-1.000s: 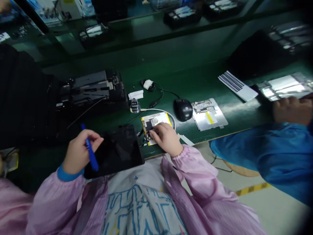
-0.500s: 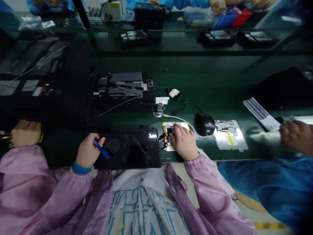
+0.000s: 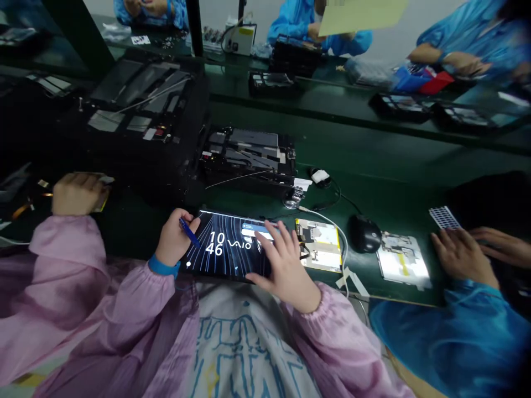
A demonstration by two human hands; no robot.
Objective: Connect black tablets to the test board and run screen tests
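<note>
A tablet screen (image 3: 226,257) lies lit at the bench's front edge, showing 10 46 and a VAIO logo. My left hand (image 3: 176,237), with a blue wristband, is closed around a blue pen (image 3: 189,232) at the screen's left edge. Over the right end of the screen, my right hand (image 3: 284,265) is spread with its fingers apart; whether the fingertips touch the glass I cannot tell. To the right of it lies an opened tablet body (image 3: 327,246) with a yellow-edged battery and circuit parts, joined to the screen by short dark cables.
A white cable (image 3: 342,240) runs by the opened body. A black mouse (image 3: 364,233) and a silver plate with a circuit board (image 3: 404,262) lie right. Black trays of screens (image 3: 249,152) stand behind. Co-workers' hands are at left (image 3: 78,193) and right (image 3: 467,254).
The dark screen has lit up. My right hand has moved left from the opened body to over the screen. My left hand still holds the pen. The view has shifted left.
</note>
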